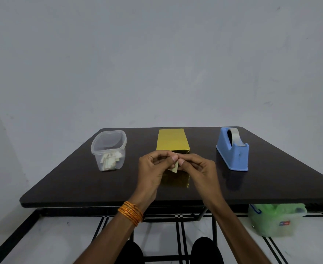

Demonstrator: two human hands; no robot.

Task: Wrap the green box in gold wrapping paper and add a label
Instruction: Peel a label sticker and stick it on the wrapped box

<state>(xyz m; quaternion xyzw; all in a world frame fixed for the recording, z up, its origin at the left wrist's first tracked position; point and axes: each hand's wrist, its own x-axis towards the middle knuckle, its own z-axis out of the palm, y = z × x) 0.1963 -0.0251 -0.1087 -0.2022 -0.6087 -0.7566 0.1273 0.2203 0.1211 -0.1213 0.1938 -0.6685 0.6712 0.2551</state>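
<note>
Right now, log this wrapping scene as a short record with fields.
table: dark top, seen from the head camera
box: wrapped in gold paper, upright at centre, behind the hands
label: small pale slip, pinched by both hands above the table in front of the box
left hand: grip shut on label, orange thread band at wrist
right hand: grip shut on label
tub: clear plastic, left of box, paper bits inside
tape dispenser: blue, right of box
</note>
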